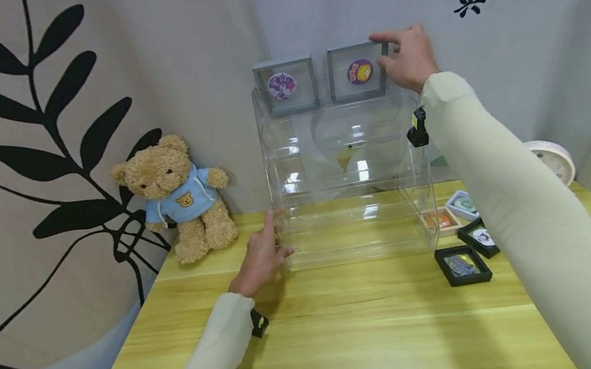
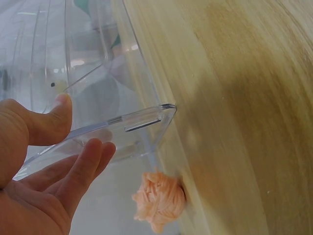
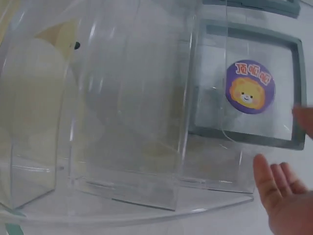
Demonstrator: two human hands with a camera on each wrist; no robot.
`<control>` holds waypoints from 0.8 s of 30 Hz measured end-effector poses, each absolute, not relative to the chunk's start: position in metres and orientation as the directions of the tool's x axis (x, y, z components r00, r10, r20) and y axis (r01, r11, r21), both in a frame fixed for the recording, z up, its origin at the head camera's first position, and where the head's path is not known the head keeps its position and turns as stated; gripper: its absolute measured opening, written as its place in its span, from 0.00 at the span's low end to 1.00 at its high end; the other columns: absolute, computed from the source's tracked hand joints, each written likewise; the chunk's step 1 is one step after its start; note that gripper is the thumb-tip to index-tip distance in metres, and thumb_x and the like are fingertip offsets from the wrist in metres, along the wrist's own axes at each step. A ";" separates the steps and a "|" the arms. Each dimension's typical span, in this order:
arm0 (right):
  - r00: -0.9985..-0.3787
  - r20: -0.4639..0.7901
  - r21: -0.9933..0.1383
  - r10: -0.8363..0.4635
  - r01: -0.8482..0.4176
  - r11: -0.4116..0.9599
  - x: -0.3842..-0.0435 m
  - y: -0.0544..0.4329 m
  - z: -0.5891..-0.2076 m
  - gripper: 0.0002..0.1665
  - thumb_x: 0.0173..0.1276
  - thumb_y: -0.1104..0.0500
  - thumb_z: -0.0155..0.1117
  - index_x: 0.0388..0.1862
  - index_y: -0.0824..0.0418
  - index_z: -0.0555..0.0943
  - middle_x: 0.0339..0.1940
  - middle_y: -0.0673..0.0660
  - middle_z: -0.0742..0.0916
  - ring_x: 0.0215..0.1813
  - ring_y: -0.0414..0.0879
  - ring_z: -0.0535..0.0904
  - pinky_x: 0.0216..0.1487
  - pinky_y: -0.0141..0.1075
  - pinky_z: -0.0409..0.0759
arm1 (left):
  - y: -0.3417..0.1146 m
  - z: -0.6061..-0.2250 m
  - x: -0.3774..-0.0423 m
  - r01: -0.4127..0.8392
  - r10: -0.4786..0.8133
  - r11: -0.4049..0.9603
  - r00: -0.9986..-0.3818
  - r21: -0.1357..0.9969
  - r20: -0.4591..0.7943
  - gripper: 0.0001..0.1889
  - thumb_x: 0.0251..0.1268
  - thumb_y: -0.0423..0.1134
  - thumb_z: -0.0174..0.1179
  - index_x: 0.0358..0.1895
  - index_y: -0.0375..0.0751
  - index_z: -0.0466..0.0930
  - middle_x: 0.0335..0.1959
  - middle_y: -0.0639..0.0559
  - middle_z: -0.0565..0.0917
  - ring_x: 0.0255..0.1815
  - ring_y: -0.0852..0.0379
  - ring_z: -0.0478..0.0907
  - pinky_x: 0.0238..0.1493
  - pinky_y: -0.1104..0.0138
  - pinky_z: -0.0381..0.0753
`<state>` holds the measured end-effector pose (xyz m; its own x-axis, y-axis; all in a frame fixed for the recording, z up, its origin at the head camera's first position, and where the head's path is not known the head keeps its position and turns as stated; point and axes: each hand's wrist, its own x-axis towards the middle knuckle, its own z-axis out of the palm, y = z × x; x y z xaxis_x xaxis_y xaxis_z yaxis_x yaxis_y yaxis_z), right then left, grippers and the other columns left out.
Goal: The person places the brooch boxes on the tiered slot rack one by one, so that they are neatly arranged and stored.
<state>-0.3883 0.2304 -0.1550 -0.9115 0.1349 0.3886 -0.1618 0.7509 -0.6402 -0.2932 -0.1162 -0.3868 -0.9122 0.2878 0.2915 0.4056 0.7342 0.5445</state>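
A clear tiered display stand [image 1: 348,159] stands on the wooden table. My left hand [image 1: 261,253] is at its lower left side; in the left wrist view my thumb [image 2: 59,117] and fingers lie on either side of the panel edge. Two grey square display frames sit side by side on the top tier: the left frame [image 1: 292,111] has a purple round badge, the right frame [image 3: 298,88] a purple badge with a yellow lion. With fingers extended, my right hand [image 1: 410,58] touches the top right corner of the lion frame.
On the table, right of the stand, lie several small frames, among them a black frame [image 1: 465,280] and a wooden frame [image 1: 458,227]. A white round object [image 1: 560,158] is behind my right arm. A teddy bear [image 1: 181,198] leans at the left against the curtain.
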 end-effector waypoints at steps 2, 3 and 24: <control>-0.926 0.371 -0.588 0.070 -0.176 0.789 -0.388 0.230 -0.156 0.35 0.78 0.51 0.53 0.81 0.42 0.56 0.78 0.63 0.58 0.72 0.55 0.57 0.69 0.46 0.69 | -0.116 -0.387 -0.294 0.408 0.293 0.733 -0.911 0.545 0.290 0.46 0.58 0.29 0.71 0.76 0.54 0.55 0.25 0.47 0.79 0.24 0.55 0.76 0.27 0.67 0.78; -0.932 0.360 -0.575 0.044 -0.185 0.797 -0.387 0.229 -0.157 0.38 0.78 0.49 0.52 0.82 0.42 0.51 0.77 0.65 0.55 0.74 0.57 0.51 0.73 0.50 0.64 | -0.116 -0.388 -0.295 0.410 0.295 0.731 -0.911 0.545 0.290 0.46 0.58 0.29 0.71 0.76 0.54 0.54 0.25 0.47 0.78 0.24 0.55 0.75 0.26 0.67 0.78; -0.822 0.551 -0.461 -0.142 -0.442 0.769 -0.333 0.250 -0.232 0.36 0.77 0.52 0.55 0.80 0.57 0.60 0.74 0.71 0.66 0.74 0.64 0.57 0.71 0.64 0.61 | -0.118 -0.387 -0.295 0.417 0.295 0.725 -0.907 0.548 0.300 0.46 0.58 0.31 0.72 0.77 0.51 0.55 0.41 0.40 0.85 0.34 0.50 0.84 0.35 0.64 0.85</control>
<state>-0.3326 0.2498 -0.2324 -0.8223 -0.1417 0.5511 -0.4417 0.7695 -0.4613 -0.2947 -0.1182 -0.3868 -0.9071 0.2949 0.3003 0.4171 0.7250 0.5481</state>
